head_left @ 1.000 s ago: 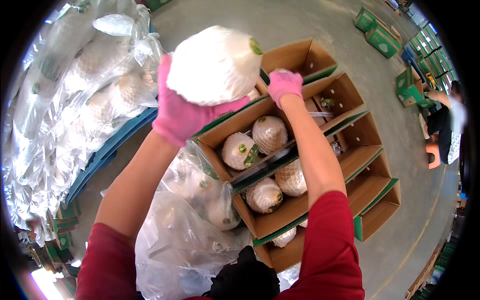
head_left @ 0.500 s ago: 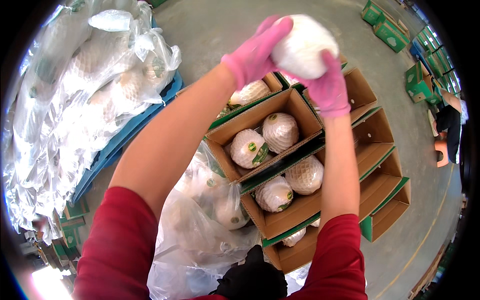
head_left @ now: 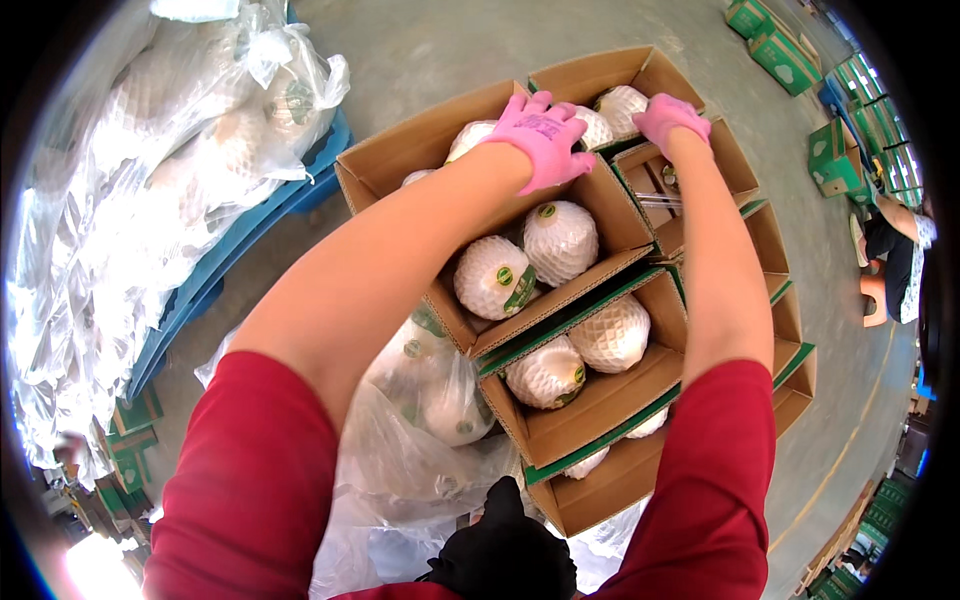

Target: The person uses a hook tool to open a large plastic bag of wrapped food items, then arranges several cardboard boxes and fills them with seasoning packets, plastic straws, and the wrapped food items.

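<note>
My left hand [head_left: 543,138], in a pink glove, is open with fingers spread above the inner wall of a cardboard box. Its fingertips come close to a round fruit in white foam netting [head_left: 593,127] in the far box [head_left: 590,75]. My right hand [head_left: 673,120], also gloved in pink, curls against the right side of another foam-netted fruit [head_left: 622,110] in that box; some of its fingers are hidden. Two netted fruits with green labels, one [head_left: 560,243] behind the other [head_left: 494,277], sit in the box [head_left: 545,312] below my left hand.
Nearer, another open box [head_left: 600,425] holds two netted fruits [head_left: 609,333]. More open boxes [head_left: 790,318] line the right. Plastic bags of fruit [head_left: 425,420] lie left of the boxes; a blue pallet [head_left: 235,255] bears a large bagged heap. A person [head_left: 895,250] is at far right.
Both hands have come down from above the boxes and moved apart. The white fruit they held in the air is now down among the boxes. The far boxes show more fully.
</note>
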Motion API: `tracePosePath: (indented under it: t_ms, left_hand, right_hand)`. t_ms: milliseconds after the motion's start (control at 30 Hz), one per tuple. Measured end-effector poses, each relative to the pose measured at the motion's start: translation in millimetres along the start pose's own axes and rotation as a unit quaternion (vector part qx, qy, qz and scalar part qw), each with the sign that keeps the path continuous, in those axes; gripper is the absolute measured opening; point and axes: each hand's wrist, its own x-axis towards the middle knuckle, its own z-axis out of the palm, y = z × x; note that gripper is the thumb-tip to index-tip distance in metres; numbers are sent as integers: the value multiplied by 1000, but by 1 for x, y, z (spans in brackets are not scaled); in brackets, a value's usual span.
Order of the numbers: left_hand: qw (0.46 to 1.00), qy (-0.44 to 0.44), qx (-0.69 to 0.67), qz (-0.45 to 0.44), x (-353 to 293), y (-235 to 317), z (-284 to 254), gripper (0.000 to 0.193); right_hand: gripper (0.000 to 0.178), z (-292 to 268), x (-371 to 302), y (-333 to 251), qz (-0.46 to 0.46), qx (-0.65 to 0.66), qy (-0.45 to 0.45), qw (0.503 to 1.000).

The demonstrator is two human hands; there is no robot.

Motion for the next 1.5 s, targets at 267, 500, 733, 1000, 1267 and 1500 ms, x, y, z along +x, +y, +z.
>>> tracePosePath:
  t_ms: [267, 500, 733, 1000, 1267, 1500]
  left_hand:
    - [880, 87, -464, -56, -242, -19, -124, 46]
    - [622, -280, -625, -380, -513, 13, -169, 19]
    - [812, -142, -262, -503, -640, 61, 32, 47]
    - [857, 203, -75, -468, -651, -53, -29, 58]
    - [810, 171, -245, -504, -605, -107, -72, 55]
    - [883, 104, -179, -420, -627, -72, -81, 57]
  right_hand:
    - [37, -69, -159, 57, -152, 515, 45, 842]
    - [56, -102, -329, -2, -439, 406, -293, 746]
    - [37, -46, -549, -205, -638, 312, -519, 475]
    - [40, 39, -551, -182, -670, -211, -237, 671]
    - [58, -83, -527, -148, -495, -332, -164, 786]
    - [20, -40, -634, -244, -728, 321, -255, 549]
